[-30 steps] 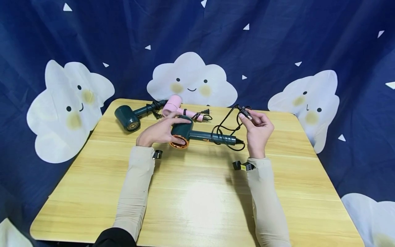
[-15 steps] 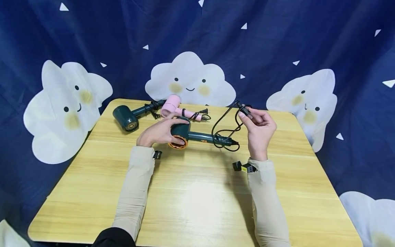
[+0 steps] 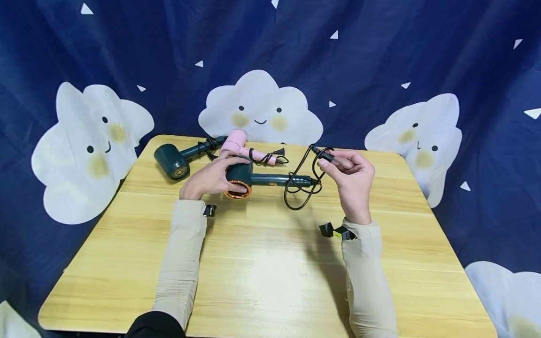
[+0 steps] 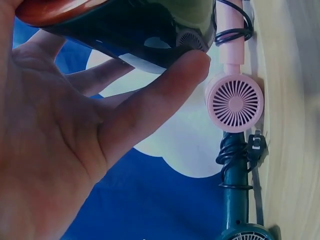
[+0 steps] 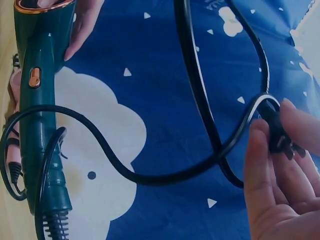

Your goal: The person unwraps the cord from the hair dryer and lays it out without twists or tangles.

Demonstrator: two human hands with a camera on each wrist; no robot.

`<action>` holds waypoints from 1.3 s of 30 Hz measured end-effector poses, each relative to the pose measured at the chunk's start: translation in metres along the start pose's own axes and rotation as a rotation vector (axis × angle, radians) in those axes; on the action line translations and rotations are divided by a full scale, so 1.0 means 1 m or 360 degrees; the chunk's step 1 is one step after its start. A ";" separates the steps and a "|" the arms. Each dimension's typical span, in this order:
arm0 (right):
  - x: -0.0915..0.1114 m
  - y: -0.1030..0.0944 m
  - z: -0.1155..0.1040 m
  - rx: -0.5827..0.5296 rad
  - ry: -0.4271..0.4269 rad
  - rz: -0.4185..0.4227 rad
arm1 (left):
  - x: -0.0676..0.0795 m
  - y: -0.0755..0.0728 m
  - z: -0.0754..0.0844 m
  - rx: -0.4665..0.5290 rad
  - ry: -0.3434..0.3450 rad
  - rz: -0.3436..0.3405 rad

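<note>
My left hand [image 3: 210, 177] grips the head of a dark green hair dryer [image 3: 238, 174] with a copper-coloured rim, holding it above the table. Its handle points right, and a copper switch [image 5: 34, 77] shows on it in the right wrist view. Between thumb and fingers, my right hand [image 3: 354, 180] pinches the black plug [image 5: 274, 131] of that dryer's cord. The black cord [image 5: 165, 179] hangs in loose loops from the plug and passes around the handle's end. Behind the held dryer lies a pink hair dryer [image 3: 258, 155], its cord wrapped around the handle.
A second dark green hair dryer [image 3: 172, 162] lies at the back left of the wooden table [image 3: 270, 281], cord wound on its handle. Behind the table hangs a blue curtain [image 3: 169, 42] with white clouds. Each wrist wears a small black camera.
The held dryer has shifted slightly left with my left hand. My right hand has moved the plug a little left, and the cord loop hangs lower beside the handle.
</note>
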State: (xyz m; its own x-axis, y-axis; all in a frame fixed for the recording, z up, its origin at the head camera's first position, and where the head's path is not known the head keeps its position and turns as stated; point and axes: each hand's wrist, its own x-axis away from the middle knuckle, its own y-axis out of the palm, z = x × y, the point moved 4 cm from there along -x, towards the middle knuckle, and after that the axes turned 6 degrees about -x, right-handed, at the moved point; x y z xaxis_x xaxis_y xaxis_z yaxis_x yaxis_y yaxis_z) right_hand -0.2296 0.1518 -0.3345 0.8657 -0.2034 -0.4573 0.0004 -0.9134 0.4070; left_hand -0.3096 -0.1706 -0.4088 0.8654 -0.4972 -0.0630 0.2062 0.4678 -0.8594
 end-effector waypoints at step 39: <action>0.001 -0.057 0.044 0.0774 0.1150 -0.0938 | 0.011 -0.019 -0.006 0.0131 -0.0022 0.0089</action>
State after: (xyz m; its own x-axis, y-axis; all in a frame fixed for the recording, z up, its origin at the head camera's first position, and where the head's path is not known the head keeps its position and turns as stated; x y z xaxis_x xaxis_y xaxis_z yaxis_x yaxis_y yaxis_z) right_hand -0.2507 0.1882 -0.3929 0.8866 0.4316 0.1660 0.4562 -0.8752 -0.1609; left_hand -0.3065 -0.1890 -0.3965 0.8827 -0.4586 -0.1022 0.1936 0.5533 -0.8102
